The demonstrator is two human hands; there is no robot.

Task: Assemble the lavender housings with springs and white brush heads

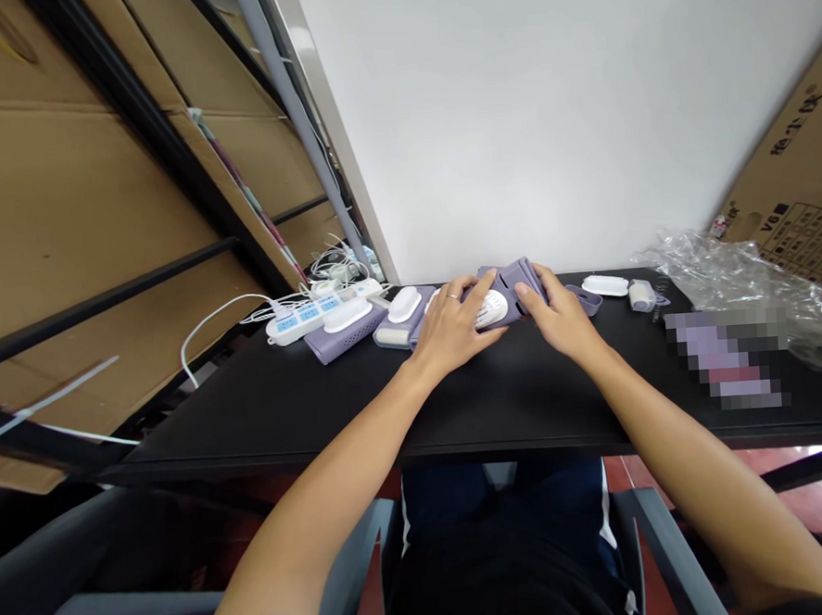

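Toward the back of the black table lies a purple folded band [522,273] with dark slots. Beside it is a white ridged round piece [492,310], set in purple material. My left hand [452,322], with a ring on one finger, grips the purple material around this piece, thumb on the near side and fingers over the top. Its palm hides part of what lies beneath. My right hand [563,315] is closed around the right end of the folded band, thumb across its top. To the left, near my left hand, are purple pieces with white oval pads [403,303].
A white power strip [307,316] with tangled cables stands at the back left. At right lie a purple ring-shaped piece [587,300], a white oval piece [606,285], a small white part with coiled cord [641,295], clear plastic wrap [736,274] and a cardboard box [799,163].
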